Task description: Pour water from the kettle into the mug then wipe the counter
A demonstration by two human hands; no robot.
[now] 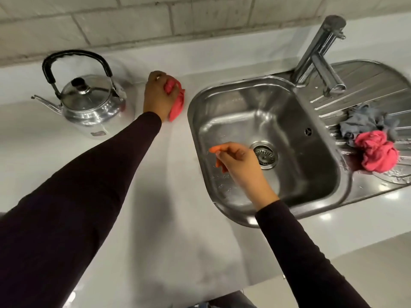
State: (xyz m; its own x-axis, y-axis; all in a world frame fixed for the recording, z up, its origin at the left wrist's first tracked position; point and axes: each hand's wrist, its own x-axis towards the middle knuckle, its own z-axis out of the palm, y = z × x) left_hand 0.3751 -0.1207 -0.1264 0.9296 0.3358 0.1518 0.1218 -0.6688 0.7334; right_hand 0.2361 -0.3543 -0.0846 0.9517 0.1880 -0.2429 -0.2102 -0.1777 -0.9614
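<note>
Head view showed my left hand (pixel 159 95) closed over a bunched pink cloth (pixel 176 103), pressing it flat to the white counter (pixel 155 174) in the gap between the kettle (pixel 89 101) and the sink (pixel 264 141). My right hand (pixel 235 158) hung over the sink basin, thumb and fingers pinched on a small orange scrap (pixel 216 150) — what it was I could not tell.

The kettle stood upright just beside the cloth on the side away from the sink, its spout pointing further away still, handle raised. No mug was in view, so I judged the pouring done or out of frame, and the wiping to be the step in hand.

The bare counter lay mostly toward me from the cloth, a long strip running alongside the sink's near edge — my left hand was the nearer one, and a pull straight back along my forearm looked the natural stroke.

Beyond the sink, on the draining board (pixel 367 90), lay a grey rag (pixel 364 121) and another pink cloth (pixel 375 154), touching; the tap (pixel 320 63) stood behind.
</note>
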